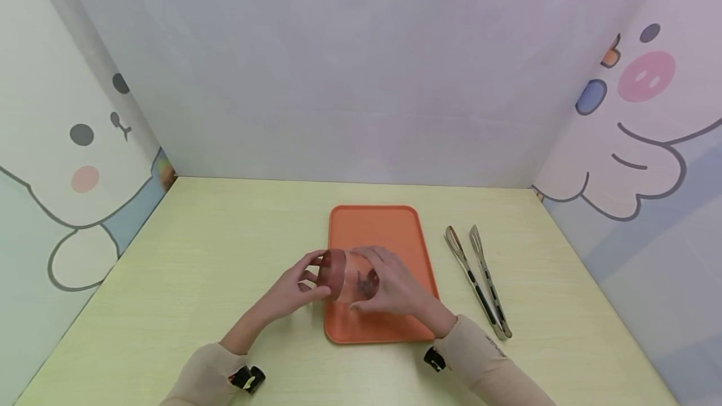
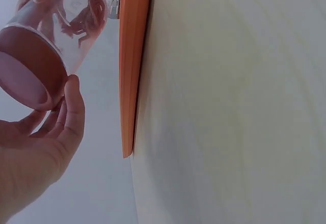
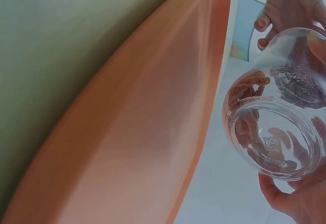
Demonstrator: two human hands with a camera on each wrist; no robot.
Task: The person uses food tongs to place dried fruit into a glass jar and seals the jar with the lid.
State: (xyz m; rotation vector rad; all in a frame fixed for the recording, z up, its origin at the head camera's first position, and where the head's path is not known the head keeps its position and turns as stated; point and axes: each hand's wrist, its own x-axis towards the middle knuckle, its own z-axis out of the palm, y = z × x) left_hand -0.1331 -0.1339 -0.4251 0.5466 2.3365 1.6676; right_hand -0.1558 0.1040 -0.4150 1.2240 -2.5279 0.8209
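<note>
A clear jar (image 1: 353,268) with a reddish-brown lid (image 1: 333,275) lies sideways in the air over an orange tray (image 1: 375,224), its lid toward the left. Several wrinkled dark reddish-brown pieces (image 3: 245,124) sit inside it, gathered along one side near the base; their kind does not show. My left hand (image 1: 290,292) holds the lid, with the fingers round the far side and the thumb on the near side. The right hand (image 1: 397,286) grips the jar's body by its base end, fingers over the top and thumb below. Embossed marks show on the jar's clear bottom (image 3: 275,145).
To the right of the tray lies a pair of metal tongs (image 1: 486,290) with black grips, arms spread and tips pointing away. A pale wood-look table (image 1: 237,224) carries everything. Behind it stands a plain light wall (image 1: 350,80), with cartoon-printed panels (image 1: 637,143) at both sides.
</note>
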